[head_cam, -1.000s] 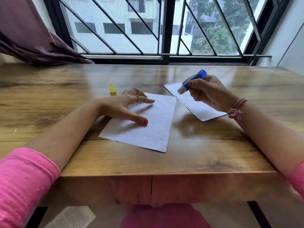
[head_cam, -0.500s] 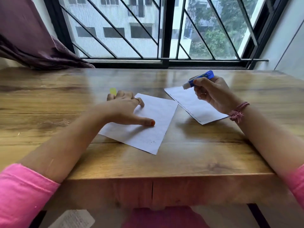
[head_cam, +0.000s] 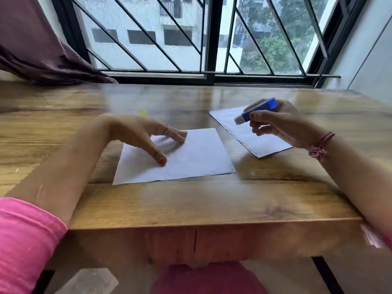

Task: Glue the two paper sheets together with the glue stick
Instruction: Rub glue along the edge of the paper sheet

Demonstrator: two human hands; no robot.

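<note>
Single view only, head-worn, wide-angle. Looks forward and down from above the near edge of the wooden table (head_cam: 191,204), facing the barred window (head_cam: 207,39) at the far side. Close range: both forearms enter from the bottom corners, left hand (head_cam: 140,134) left of centre, right hand (head_cam: 277,124) right of centre, near sheet (head_cam: 191,158) roughly mid-frame. Lap and floor visible under the table edge at the bottom. Straight lines bow toward the frame edges. No second view, so no shared area.
</note>
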